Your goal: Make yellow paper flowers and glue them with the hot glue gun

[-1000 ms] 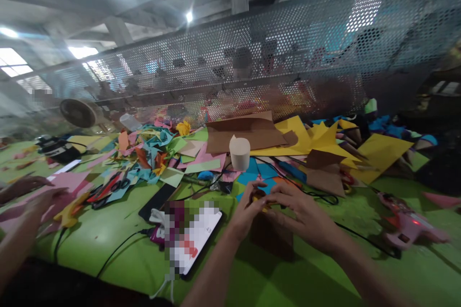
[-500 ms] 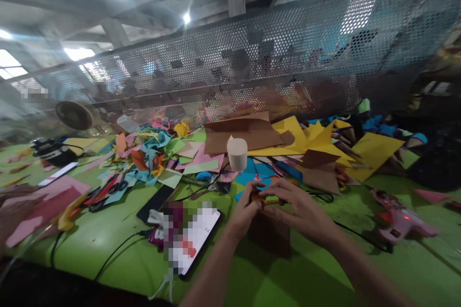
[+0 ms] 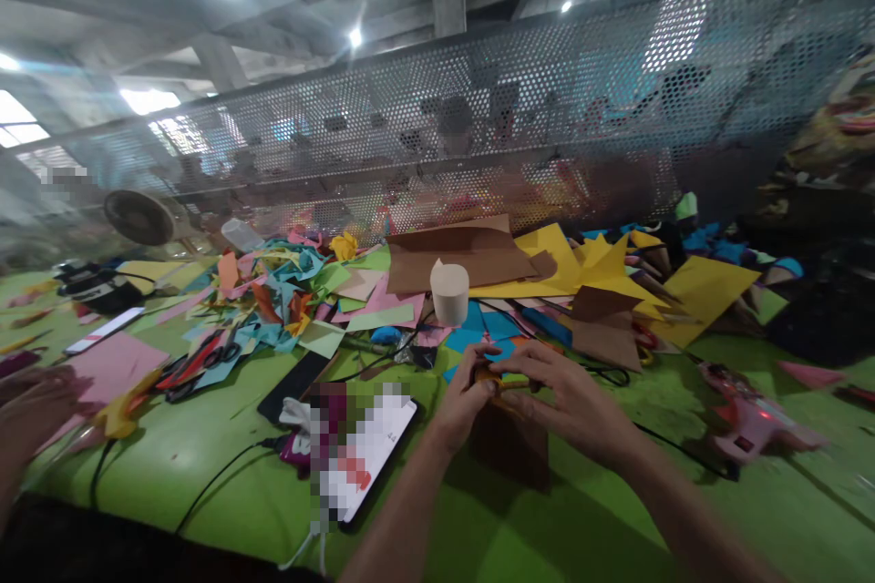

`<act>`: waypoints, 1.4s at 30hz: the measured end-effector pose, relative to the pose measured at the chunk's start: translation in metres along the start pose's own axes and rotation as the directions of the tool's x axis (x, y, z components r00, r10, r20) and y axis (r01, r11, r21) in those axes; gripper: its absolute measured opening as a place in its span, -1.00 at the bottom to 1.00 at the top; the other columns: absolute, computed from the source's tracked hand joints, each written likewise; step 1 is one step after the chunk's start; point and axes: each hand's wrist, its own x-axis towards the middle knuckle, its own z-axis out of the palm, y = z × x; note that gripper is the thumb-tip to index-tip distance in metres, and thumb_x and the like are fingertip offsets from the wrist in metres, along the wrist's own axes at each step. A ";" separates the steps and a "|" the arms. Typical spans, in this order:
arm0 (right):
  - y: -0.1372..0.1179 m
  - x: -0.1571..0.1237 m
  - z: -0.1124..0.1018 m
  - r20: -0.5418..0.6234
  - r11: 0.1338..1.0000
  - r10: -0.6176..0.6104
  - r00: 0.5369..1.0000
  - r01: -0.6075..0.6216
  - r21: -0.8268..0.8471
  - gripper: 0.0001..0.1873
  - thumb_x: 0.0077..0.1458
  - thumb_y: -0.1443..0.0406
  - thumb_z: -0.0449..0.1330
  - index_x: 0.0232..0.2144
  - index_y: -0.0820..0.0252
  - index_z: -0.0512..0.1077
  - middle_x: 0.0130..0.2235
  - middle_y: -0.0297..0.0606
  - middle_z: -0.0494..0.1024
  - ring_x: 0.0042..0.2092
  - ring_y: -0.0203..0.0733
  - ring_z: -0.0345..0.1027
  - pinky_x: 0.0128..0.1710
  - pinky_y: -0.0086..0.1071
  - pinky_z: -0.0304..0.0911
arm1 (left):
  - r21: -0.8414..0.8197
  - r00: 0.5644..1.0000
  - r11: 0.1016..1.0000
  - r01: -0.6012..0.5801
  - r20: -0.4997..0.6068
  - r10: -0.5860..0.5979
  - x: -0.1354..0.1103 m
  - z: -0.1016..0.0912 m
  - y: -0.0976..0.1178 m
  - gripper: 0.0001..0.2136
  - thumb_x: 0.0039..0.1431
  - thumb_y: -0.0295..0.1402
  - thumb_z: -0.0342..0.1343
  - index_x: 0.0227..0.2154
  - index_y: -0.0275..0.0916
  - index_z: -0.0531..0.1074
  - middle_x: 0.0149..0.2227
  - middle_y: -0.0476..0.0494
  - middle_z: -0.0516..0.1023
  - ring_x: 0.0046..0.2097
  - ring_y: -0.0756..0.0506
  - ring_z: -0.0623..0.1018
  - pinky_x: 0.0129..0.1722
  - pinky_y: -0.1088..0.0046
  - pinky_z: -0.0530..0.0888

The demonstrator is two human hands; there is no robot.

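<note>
My left hand [image 3: 459, 408] is closed, thumb and fingers pinching the top of a piece of brown paper [image 3: 509, 448] that hangs over the green table. My right hand [image 3: 564, 396] is closed on the same paper from the other side, its fingers bent toward the left hand. Between the fingertips shows a small orange-brown part [image 3: 509, 383]; its kind cannot be made out. Just beyond the hands lie blue paper pieces [image 3: 471, 328] and a white roll [image 3: 449, 293] standing upright. To the left of my forearm lies a lit phone [image 3: 379, 451].
A pink glue gun [image 3: 758, 424] rests at right, its cord running toward my arm. Scissors [image 3: 211, 351] and a yellow glue gun [image 3: 129, 405] lie at left, near another person's hand [image 3: 34, 405]. Coloured paper, including yellow sheets [image 3: 707, 287], is heaped before a perforated metal screen [image 3: 383, 127].
My hands hold nearly the same pose around the brown paper. At far left, the other person's hand has shifted and the pink paper by it lies differently. The view has turned slightly.
</note>
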 end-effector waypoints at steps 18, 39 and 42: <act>0.004 -0.005 0.015 -0.015 0.984 0.068 0.998 -0.065 0.168 -0.65 0.25 0.02 0.15 -0.10 0.05 0.56 -0.08 -0.17 0.52 -0.03 -0.06 0.41 -0.04 -0.22 0.32 | -0.065 0.999 0.998 -0.007 -0.041 0.005 0.000 -0.001 0.001 -0.60 -0.02 -0.35 0.08 -0.05 -0.19 0.38 -0.28 -0.04 0.40 -0.23 -0.09 0.42 -0.19 0.41 0.32; 0.002 -0.009 0.017 -0.027 0.953 0.129 0.991 -0.116 0.279 -0.63 0.23 0.02 0.15 -0.10 0.11 0.55 -0.08 -0.15 0.59 -0.04 -0.01 0.45 -0.04 -0.18 0.33 | -0.070 0.998 0.996 0.047 -0.047 -0.050 0.001 -0.001 -0.001 -0.62 -0.10 -0.41 -0.02 -0.15 -0.21 0.43 -0.34 -0.02 0.44 -0.29 -0.09 0.43 -0.27 0.38 0.33; 0.000 -0.012 0.011 -0.093 0.960 0.170 0.981 -0.143 0.240 -0.59 0.20 0.01 0.18 -0.07 0.13 0.54 -0.05 -0.14 0.60 -0.06 -0.01 0.46 -0.08 -0.19 0.36 | -0.024 0.998 0.999 0.035 -0.056 -0.036 0.000 0.000 0.000 -0.62 -0.09 -0.43 -0.04 -0.14 -0.21 0.42 -0.33 -0.02 0.45 -0.27 -0.10 0.43 -0.24 0.38 0.33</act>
